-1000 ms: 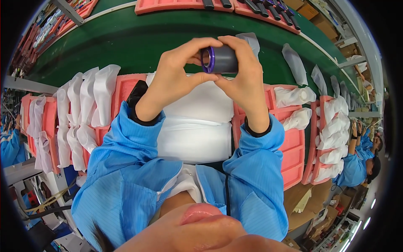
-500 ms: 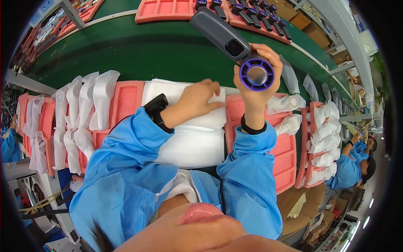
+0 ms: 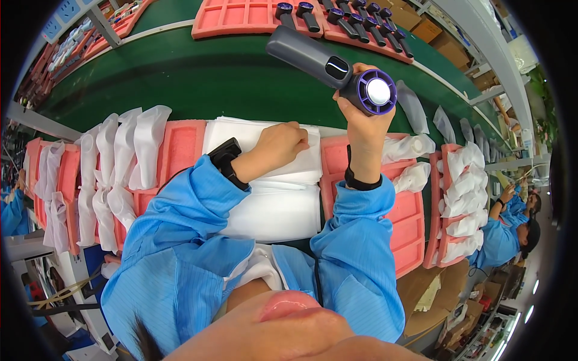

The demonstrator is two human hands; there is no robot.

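My right hand [image 3: 367,123] is wrapped around the head end of a dark grey handheld fan [image 3: 310,57], held up over the green bench. The fan's purple ring with its bright round centre faces me, and its body points to the upper left. My left hand [image 3: 278,150] rests on a stack of flat white bags [image 3: 271,210] in front of me. Its fingers are curled and pressed together near the top of the stack; what they pinch, if anything, is hidden.
Pink foam trays flank the stack: the left tray [image 3: 183,144] holds white-wrapped items [image 3: 147,147], the right tray [image 3: 406,240] two wrapped pieces [image 3: 412,177]. More wrapped pieces [image 3: 463,198] lie farther right. Across the green bench [image 3: 180,72], a far tray [image 3: 232,18] holds several fans.
My right hand has shifted slightly right with the fan, whose ring now turns more to the right and whose centre looks brighter. My left fingers have curled in closer together on the stack.
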